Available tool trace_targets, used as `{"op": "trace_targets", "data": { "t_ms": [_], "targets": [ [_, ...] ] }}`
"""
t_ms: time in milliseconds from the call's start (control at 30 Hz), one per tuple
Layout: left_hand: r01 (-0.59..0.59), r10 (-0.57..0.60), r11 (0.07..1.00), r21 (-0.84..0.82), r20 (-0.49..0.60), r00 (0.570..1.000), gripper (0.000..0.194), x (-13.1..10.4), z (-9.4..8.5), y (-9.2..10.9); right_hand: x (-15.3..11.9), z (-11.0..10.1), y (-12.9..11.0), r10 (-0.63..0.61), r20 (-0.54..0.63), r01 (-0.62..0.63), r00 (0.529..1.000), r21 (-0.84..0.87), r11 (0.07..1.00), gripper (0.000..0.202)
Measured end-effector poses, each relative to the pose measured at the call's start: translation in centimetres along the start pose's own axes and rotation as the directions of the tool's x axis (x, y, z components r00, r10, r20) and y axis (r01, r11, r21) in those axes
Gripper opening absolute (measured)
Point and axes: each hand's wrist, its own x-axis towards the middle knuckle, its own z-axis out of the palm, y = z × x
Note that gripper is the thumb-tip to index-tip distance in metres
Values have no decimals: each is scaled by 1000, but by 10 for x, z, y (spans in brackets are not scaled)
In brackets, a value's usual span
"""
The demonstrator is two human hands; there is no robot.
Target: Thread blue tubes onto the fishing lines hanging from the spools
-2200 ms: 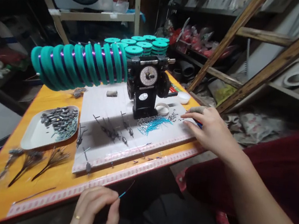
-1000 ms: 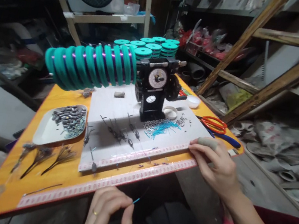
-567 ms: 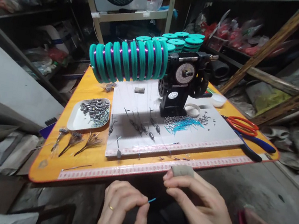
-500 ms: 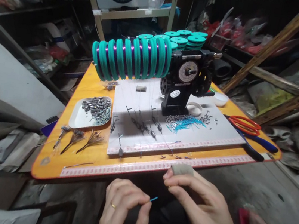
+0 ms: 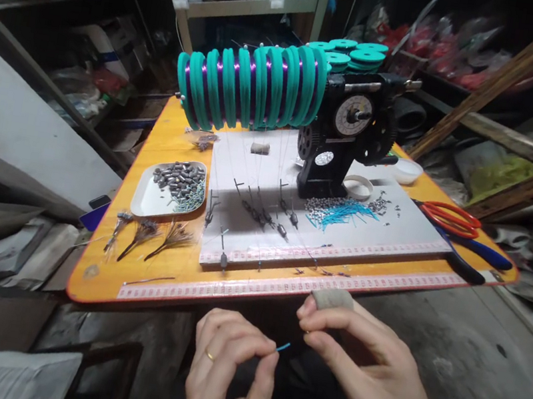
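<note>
Below the table's front edge, my left hand (image 5: pixel 229 372) pinches a short thin blue tube (image 5: pixel 283 347) between thumb and index finger, its free end pointing right. Just right of it, my right hand (image 5: pixel 366 367) is closed in a pinch, a grey cloth wrap (image 5: pixel 333 298) around one finger. A tiny golden speck shows at its fingertips, too small to name. The two hands are close but apart. More blue tubes (image 5: pixel 345 215) lie in a loose pile on the white board (image 5: pixel 258 252), beside small metal pieces (image 5: pixel 319 206).
A black winding machine (image 5: pixel 328 162) carries a row of teal spools (image 5: pixel 249 85) with purple line; lines with lead sinkers hang onto the board. A white tray (image 5: pixel 143 197) of sinkers stands left. Pliers with dark blue handles (image 5: pixel 480 254) and red-handled scissors (image 5: pixel 450 218) lie right.
The camera's view has shifted slightly, so the table sits a bit higher and further right. Both hands keep their pinches, nearly unmoved. A foot and red slipper at right have left the view.
</note>
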Motion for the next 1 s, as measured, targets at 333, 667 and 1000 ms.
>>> {"op": "trace_targets", "data": {
  "t_ms": [333,667,1000],
  "targets": [
    [24,-23,999,-33,38,999,19,-1,1,4,1,9,-6,175,127,-200,976,226,953,5],
    [90,-84,989,-117,52,995,20,-2,3,5,2,5,-7,62,165,-77,984,86,993,6],
    [67,-57,993,-96,104,993,21,4,0,9,2,-8,-8,-199,233,236,952,-142,961,12]
  ]
}}
